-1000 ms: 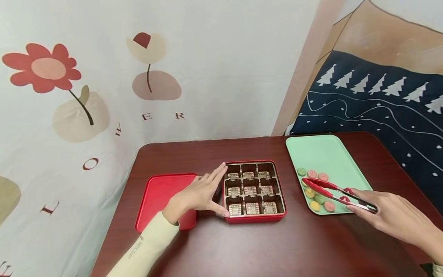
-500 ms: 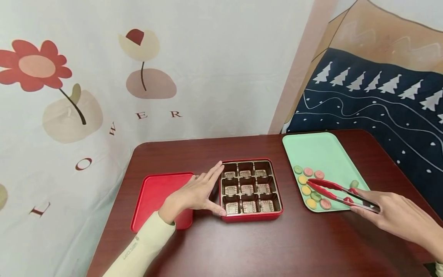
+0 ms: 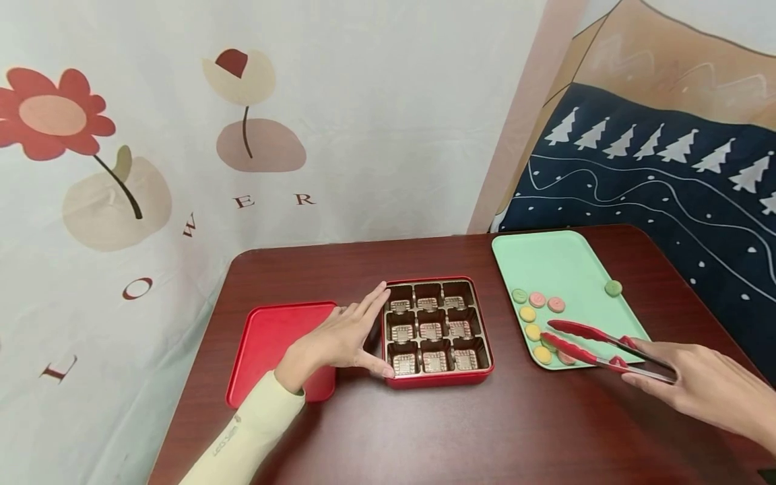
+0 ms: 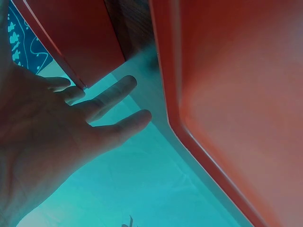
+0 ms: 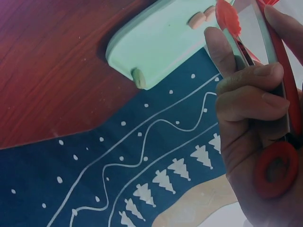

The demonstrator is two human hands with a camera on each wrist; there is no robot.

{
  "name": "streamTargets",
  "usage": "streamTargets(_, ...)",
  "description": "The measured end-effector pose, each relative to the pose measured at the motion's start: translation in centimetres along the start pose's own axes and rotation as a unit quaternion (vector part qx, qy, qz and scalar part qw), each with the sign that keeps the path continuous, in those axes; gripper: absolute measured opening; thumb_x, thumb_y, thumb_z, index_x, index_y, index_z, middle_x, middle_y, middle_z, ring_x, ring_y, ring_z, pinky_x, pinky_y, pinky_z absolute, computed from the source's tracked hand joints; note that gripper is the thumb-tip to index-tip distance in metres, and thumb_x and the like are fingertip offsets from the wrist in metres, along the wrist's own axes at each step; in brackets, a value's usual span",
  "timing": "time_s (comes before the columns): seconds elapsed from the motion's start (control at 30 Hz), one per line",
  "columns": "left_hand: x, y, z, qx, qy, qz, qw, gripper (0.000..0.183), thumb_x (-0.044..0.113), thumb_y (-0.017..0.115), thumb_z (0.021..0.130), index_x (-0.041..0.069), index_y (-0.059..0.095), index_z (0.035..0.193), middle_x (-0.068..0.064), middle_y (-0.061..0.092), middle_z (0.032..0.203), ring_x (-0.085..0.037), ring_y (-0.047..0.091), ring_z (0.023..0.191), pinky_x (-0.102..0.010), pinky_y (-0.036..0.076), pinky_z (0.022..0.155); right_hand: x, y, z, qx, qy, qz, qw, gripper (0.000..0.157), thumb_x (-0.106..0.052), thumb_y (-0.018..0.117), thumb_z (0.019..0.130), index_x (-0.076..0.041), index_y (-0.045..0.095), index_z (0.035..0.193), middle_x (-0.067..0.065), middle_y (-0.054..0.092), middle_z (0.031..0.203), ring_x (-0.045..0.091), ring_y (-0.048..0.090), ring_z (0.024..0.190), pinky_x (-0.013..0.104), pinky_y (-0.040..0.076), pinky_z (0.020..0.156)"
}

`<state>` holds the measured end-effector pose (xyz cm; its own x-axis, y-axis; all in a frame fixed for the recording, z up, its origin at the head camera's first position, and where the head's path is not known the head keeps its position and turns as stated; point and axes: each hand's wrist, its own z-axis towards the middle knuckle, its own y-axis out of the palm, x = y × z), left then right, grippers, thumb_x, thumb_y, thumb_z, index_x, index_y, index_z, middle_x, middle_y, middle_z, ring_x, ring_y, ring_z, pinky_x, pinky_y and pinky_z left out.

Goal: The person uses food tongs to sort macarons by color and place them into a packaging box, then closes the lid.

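- Spanning the left edge of the red nine-compartment box (image 3: 439, 381): left hand (image 3: 336, 337), fingers extended, thumb apart.
- Gripping red-tipped tongs (image 3: 578, 330): right hand (image 3: 706, 377), fingers curled round the handles; tips stand apart over macarons (image 3: 533, 332) on the mint-green tray (image 3: 539, 259).

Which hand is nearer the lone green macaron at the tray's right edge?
Right. The right hand, gripping the tongs, is below the green macaron in the head view; the left hand is farther off, at the left side of the nine-compartment box.
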<state>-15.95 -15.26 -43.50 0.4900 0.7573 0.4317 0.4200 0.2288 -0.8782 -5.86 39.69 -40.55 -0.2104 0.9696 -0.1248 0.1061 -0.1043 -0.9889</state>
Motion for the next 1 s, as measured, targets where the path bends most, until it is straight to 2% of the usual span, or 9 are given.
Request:
streamTargets(0.2, -0.02, 0.02, -0.06, -0.002, -0.002, 0.001, 1.0000, 0.148, 0.075, 0.090, 0.074, 0.014, 0.002, 0.177, 0.000, -0.007, 0.183, -0.045, 0.029, 0.160, -0.079, 0.024, 0.119, -0.10, -0.11, -0.26, -0.016, 0.007, -0.004, 1.000, 0.072, -0.046, 0.092, 0.087, 0.010, 0.074, 0.128, 0.018, 0.076, 0.103, 0.027, 0.065, 0.086, 0.044, 0.052, 0.066)
streamTargets(0.43, 0.00, 0.03, -0.01, 0.001, -0.003, 0.002, 1.0000, 0.148, 0.075, 0.090, 0.074, 0.015, 0.002, 0.177, -0.001, -0.005, 0.184, -0.053, 0.035, 0.155, -0.079, 0.024, 0.118, -0.31, -0.37, -0.30, -0.026, 0.008, -0.008, 1.000, 0.068, -0.044, 0.092, 0.087, 0.010, 0.075, 0.126, 0.015, 0.074, 0.099, 0.025, 0.062, 0.081, 0.043, 0.049, 0.064)
streamTargets(0.73, 0.04, -0.02, 0.05, 0.003, 0.002, 0.006, 1.0000, 0.148, 0.075, 0.090, 0.074, 0.013, 0.003, 0.177, -0.004, -0.003, 0.184, -0.049, 0.033, 0.157, -0.079, 0.025, 0.118, -0.37, -0.36, -0.05, -0.020, -0.005, -0.013, 1.000, 0.067, -0.043, 0.093, 0.086, 0.009, 0.075, 0.125, 0.012, 0.075, 0.096, 0.022, 0.060, 0.077, 0.042, 0.049, 0.062)
streamTargets(1.0, 0.13, -0.10, 0.03, -0.003, -0.007, 0.003, 1.0000, 0.150, 0.076, 0.090, 0.073, 0.016, 0.000, 0.177, 0.002, -0.007, 0.183, -0.050, 0.033, 0.156, -0.078, 0.023, 0.120, -0.43, -0.55, -0.10, 0.030, -0.014, -0.020, 0.999, 0.069, -0.041, 0.098, 0.080, 0.009, 0.076, 0.121, 0.016, 0.076, 0.096, 0.025, 0.064, 0.079, 0.043, 0.051, 0.062)
